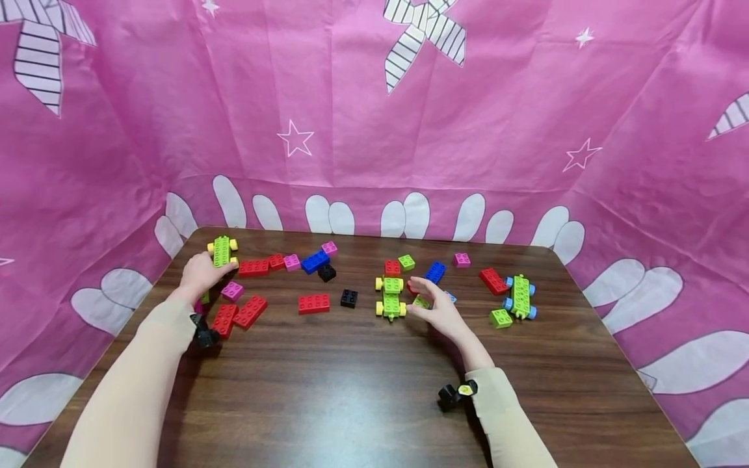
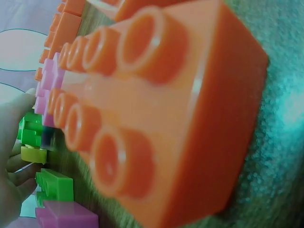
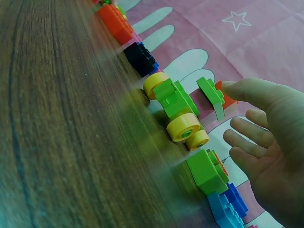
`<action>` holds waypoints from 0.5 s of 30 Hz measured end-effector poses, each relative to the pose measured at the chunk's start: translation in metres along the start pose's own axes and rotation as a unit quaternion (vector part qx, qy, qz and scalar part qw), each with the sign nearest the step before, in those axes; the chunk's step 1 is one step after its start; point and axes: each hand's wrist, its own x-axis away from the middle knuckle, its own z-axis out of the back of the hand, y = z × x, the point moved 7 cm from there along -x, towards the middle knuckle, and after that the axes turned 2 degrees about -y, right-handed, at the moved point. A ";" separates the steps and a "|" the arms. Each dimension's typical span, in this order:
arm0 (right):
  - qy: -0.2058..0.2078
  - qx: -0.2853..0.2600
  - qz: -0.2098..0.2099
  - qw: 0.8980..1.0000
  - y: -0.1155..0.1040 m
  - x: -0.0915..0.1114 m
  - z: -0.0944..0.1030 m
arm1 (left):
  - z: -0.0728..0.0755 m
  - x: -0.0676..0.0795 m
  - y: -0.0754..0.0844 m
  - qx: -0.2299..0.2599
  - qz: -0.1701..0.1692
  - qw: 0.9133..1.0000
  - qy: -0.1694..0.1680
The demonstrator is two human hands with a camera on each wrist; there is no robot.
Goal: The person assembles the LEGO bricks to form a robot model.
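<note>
At the table's far left, my left hand [image 1: 199, 273] grips the near end of a green wheeled base [image 1: 222, 250] with yellow wheels. In the left wrist view its fingers lie around the base's yellow wheel [image 2: 34, 154], behind a large red brick [image 2: 156, 95]. My right hand [image 1: 439, 309] is just right of a second green wheeled base [image 1: 391, 304], also yellow-wheeled, with a green brick on it. The right wrist view has this hand [image 3: 280, 137] with thumb and fingers spread, nothing between them. Behind the second base sits a red brick [image 1: 392, 267].
Red, pink, blue and black bricks lie across the back half of the table [image 1: 328, 383], among them a red brick [image 1: 314, 303] and a black brick [image 1: 348, 298]. A green base with blue wheels [image 1: 520, 296] stands at right beside a green brick [image 1: 500, 318]. A pink curtain [image 1: 351, 97] surrounds the table.
</note>
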 end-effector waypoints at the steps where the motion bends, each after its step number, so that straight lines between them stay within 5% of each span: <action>1: 0.000 0.002 0.000 1.000 0.000 0.000 0.000 | 0.000 0.000 -0.001 0.003 -0.004 1.000 -0.002; 10: 0.005 0.003 0.006 1.000 0.033 -0.009 -0.002 | 0.003 -0.002 -0.002 -0.012 -0.028 0.999 -0.019; 15: 0.011 0.017 0.018 1.000 0.031 -0.008 -0.002 | 0.002 0.000 0.002 -0.037 -0.022 0.998 -0.043</action>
